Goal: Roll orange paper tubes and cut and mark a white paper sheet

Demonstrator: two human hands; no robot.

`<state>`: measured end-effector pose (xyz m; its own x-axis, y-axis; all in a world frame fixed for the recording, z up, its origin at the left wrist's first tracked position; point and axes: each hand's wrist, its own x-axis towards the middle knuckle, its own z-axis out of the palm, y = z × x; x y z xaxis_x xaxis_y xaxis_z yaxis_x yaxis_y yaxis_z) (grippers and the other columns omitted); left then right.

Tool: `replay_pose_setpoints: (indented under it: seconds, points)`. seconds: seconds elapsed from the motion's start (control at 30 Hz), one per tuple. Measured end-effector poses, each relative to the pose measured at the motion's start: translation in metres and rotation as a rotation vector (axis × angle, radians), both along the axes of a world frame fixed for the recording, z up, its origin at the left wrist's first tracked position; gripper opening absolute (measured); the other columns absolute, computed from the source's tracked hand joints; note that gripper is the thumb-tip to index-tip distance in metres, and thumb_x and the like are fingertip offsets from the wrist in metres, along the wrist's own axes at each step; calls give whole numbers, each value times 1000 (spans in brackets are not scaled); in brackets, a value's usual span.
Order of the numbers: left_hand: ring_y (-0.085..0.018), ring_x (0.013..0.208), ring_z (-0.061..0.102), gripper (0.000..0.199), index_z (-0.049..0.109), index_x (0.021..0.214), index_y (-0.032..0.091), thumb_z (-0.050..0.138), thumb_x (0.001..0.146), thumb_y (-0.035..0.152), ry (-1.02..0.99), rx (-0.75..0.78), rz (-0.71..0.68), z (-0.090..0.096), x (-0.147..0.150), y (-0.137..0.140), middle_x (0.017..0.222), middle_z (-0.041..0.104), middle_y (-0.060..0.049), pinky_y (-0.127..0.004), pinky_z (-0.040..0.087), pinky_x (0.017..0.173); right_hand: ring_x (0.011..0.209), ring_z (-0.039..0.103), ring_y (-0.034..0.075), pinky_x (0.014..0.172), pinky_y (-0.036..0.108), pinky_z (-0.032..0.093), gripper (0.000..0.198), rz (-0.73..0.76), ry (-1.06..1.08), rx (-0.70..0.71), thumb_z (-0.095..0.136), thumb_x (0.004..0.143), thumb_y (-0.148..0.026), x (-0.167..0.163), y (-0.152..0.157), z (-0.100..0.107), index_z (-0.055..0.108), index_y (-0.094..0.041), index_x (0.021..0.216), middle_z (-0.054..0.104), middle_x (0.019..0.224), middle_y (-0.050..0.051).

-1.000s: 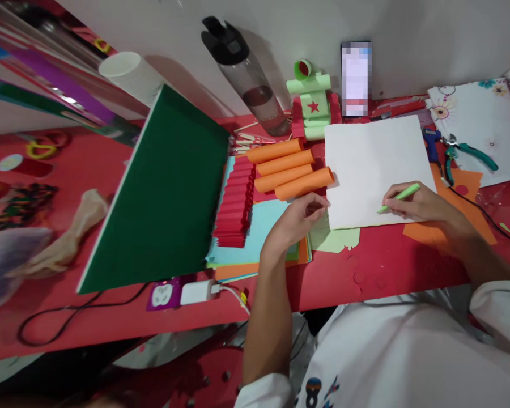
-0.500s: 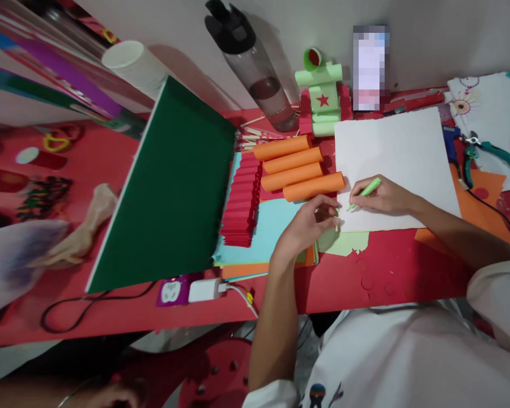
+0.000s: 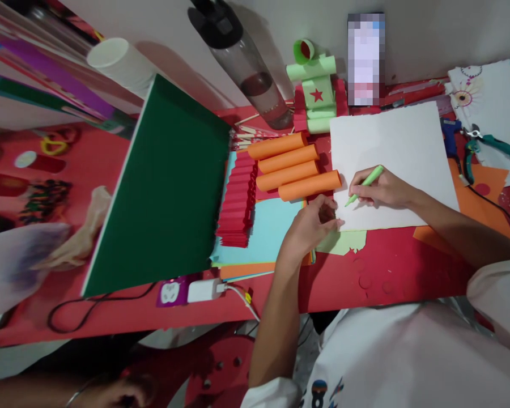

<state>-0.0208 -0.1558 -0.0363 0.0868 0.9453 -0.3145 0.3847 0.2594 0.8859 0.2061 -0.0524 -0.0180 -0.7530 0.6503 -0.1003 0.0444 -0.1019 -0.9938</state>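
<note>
My right hand (image 3: 382, 187) is closed around a light green pen (image 3: 372, 177), whose tip points down at the left part of a large white sheet (image 3: 395, 141). At the sheet's lower left edge rests my left hand (image 3: 312, 224), its fingers bent and its thumb apart from the forefinger. A scrap of pale green paper (image 3: 344, 242) pokes out below the sheet. Just beyond my left hand lie several orange paper rolls (image 3: 310, 185). Red pleated paper (image 3: 238, 201) sits on light blue paper (image 3: 276, 226) to the left.
A green board (image 3: 165, 187) leans up at left, near a water bottle (image 3: 255, 73) and white cups (image 3: 119, 59). Behind stand a green paper-roll model (image 3: 318, 93) and a phone (image 3: 365, 59). Pliers (image 3: 493, 144) and a blue glue gun (image 3: 451, 136) lie right. Another person's hand (image 3: 123, 391) shows lower left.
The view has shifted slightly. My right hand still holds the pen, whose tip has lifted or moved a little up the sheet. My left hand stays by the sheet's edge.
</note>
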Motion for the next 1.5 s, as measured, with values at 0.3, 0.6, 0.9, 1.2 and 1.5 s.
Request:
replay_pose_setpoints:
  seconds: [0.3,0.6,0.9,1.2,1.5]
  points:
    - [-17,78,63,25,59,100,24,76,82,26,12,36,4,3,2,-5,88,68,2,-33,49,75,57,53,10,51,24,39,27,51,-116,159,73,96,-41,-1,-4,7,78,-14,95,64,68,0]
    - [-17,78,65,25,58,103,24,75,84,27,10,53,13,2,2,-8,96,69,0,-33,50,74,56,49,10,52,26,34,29,51,-156,168,72,96,-42,-2,-5,6,77,-14,96,61,67,-1]
    - [-17,81,66,25,58,107,24,72,87,27,-17,46,-16,3,1,-10,95,67,-1,-33,52,75,59,46,10,56,27,31,22,68,-245,269,77,90,-37,-5,-9,7,81,-16,96,68,74,1]
    - [-17,79,68,23,58,106,24,71,87,26,-22,33,-17,4,1,-10,100,68,-2,-33,53,73,56,41,10,56,28,29,28,115,-281,272,75,91,-43,-5,-9,8,84,-17,99,62,65,-1]
    - [-18,81,67,23,58,107,24,70,87,27,-12,32,-29,5,1,-10,100,68,-3,-33,53,74,55,41,9,54,27,29,28,132,-284,268,75,92,-42,-4,-8,7,84,-16,101,62,66,-2]
